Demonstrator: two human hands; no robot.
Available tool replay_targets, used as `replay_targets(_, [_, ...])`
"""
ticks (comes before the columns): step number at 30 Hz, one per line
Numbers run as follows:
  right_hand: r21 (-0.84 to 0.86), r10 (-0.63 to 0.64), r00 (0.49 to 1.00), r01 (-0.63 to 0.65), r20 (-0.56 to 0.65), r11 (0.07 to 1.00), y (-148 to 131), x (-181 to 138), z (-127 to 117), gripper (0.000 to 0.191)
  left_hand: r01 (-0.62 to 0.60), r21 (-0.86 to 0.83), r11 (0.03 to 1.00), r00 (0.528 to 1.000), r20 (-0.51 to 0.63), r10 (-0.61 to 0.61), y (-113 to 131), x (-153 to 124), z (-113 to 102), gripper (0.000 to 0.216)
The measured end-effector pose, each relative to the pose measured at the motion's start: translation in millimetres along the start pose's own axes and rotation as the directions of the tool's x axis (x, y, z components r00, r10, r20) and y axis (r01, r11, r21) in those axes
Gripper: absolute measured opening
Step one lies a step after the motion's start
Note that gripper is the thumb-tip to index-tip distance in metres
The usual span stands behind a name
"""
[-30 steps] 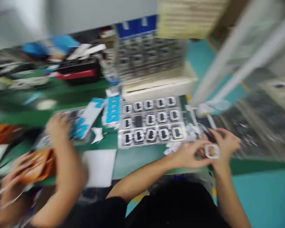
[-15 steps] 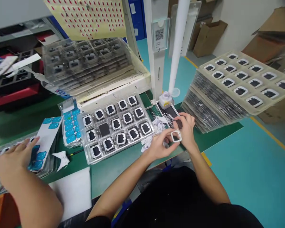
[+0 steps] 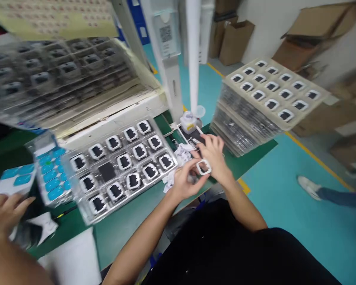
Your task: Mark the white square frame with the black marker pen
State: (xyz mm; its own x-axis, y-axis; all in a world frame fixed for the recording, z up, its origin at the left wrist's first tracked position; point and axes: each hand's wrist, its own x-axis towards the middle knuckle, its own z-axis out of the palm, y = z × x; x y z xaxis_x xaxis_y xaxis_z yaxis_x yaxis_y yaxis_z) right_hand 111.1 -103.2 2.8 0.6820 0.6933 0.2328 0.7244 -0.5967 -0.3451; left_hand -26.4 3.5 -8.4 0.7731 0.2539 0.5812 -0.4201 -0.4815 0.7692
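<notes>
Just above the near edge of the table (image 3: 130,229), at its right end, you hold the white frame (image 3: 203,167) between both hands. It is a small square ring with rounded corners and an open centre, white all round; it has no marked long axis and lies nearly flat, its opening facing up toward you. Your right hand (image 3: 215,152) lies above and behind it, with the fingers (image 3: 209,144) curled down onto its far and right edges. Your left hand (image 3: 184,180) lies below and to its left, with the fingertips pinched on its near left corner. Both sets of fingers are closed on the frame, so neither hand is nearer.

Just behind your hands lie crumpled white scraps (image 3: 182,152) and a black plate (image 3: 192,138) with a small bottle (image 3: 187,120) at its far end. To the left lies a clear tray (image 3: 118,168) of similar framed parts, one pocket without a frame. To the right stands a stack of trays (image 3: 255,107). At the far left, another person's hand (image 3: 2,209) rests near blue sticker sheets (image 3: 52,176).
</notes>
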Motion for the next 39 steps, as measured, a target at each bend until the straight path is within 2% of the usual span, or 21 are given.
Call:
replay_targets(5, [-0.053, 0.018, 0.994, -0.013, 0.108, 0.999, -18, 19, -7, 0.030, -0.024, 0.019, 1.000, 0.997, -0.071, 0.025, -2, -2, -6, 0.059])
replay_targets(8, [-0.052, 0.076, 0.989, -0.070, 0.126, 0.996, -19, 22, -9, 0.036, -0.045, 0.084, 0.995, 0.998, -0.045, 0.049, -7, -7, -10, 0.062])
replay_targets(12, [-0.010, 0.132, 0.985, -0.132, 0.108, 0.991, -17, 18, -11, 0.038, -0.049, 0.130, 0.990, 0.996, -0.073, 0.059, -14, -13, -12, 0.066])
replay_targets(17, [0.074, 0.132, 0.991, -0.132, 0.005, 0.989, -15, 16, -6, 0.030, -0.096, 0.194, 0.976, 0.989, -0.088, 0.115, -19, -13, -11, 0.067])
replay_targets(24, [0.246, 0.076, 0.993, -0.053, -0.086, 0.968, -3, 18, 9, 0.038, -0.081, 0.188, 0.979, 0.992, -0.082, 0.098, -14, -9, -2, 0.058])
replay_targets(27, [0.326, 0.037, 0.990, 0.008, -0.132, 0.945, 2, 18, 16, 0.024, -0.058, 0.137, 0.989, 0.996, -0.059, 0.067, -4, -5, 0, 0.055])
replay_targets(31, [0.427, 0.026, 0.972, 0.078, -0.232, 0.901, 8, 19, 22, 0.014, -0.044, 0.061, 0.997, 0.998, -0.045, 0.046, 2, 3, 2, 0.054])
replay_targets(35, [0.493, 0.031, 0.940, 0.150, -0.338, 0.857, 8, 16, 18, 0.017, -0.057, 0.044, 0.997, 0.996, -0.062, 0.060, 3, 7, 3, 0.054])
replay_targets(39, [0.598, 0.126, 0.896, 0.174, -0.425, 0.783, 9, 11, 12, 0.023, -0.070, 0.039, 0.997, 0.994, -0.079, 0.073, 3, 7, 5, 0.055])
